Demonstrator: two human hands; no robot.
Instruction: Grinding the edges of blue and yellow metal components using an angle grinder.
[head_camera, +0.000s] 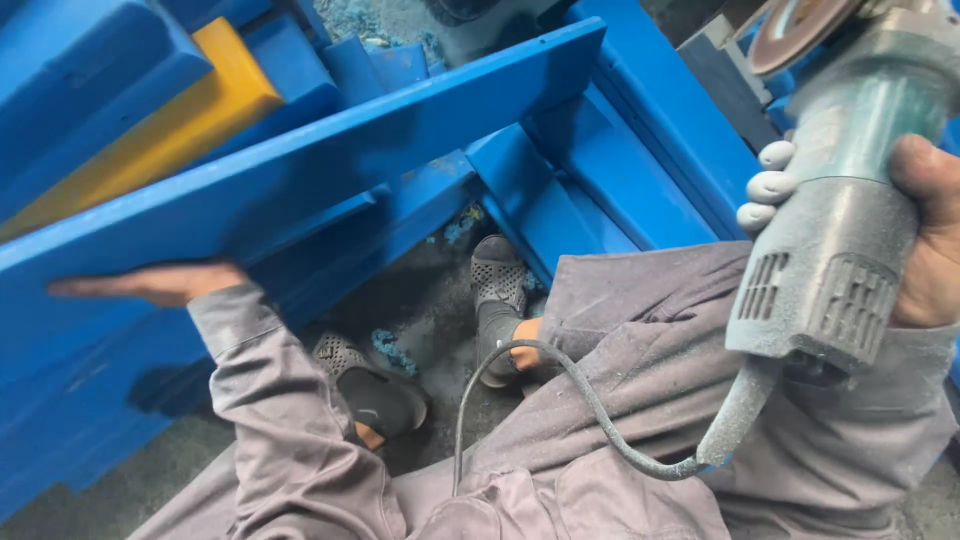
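Grinder (835, 240), a dusty grey-green angle tool, sits high on the person's right side, lifted up with its disc (795, 30) pointing away from the body and away from the blue pieces. The right hand (925, 235) is closed around its body, thumb on the near side and pale fingertips (768, 185) wrapped over the far side, so the grip looks firm. It seems to be held off to the side so that the disc touches nothing while the other hand works. From the lower end of the tool a grey cable (590, 410) hangs down and curls across the lap, below the right hand.

Nearest to the camera are the grey work trousers (640, 330) and the grey sleeve (270, 400) of the left arm. Beyond the sleeve, the left hand (160, 283) lies flat and open, fingers stretched together, with the palm against the long blue plank (330, 170). The plank runs slanted from below this hand up toward the right hand's side, and the flat palm appears to steady or push it.

Between the two hands, lower down, two dark perforated shoes (497, 285) rest on the dusty floor (420, 300) among blue shavings. Farther from the left hand, above the plank, a yellow block (170, 130) lies among more blue pieces.
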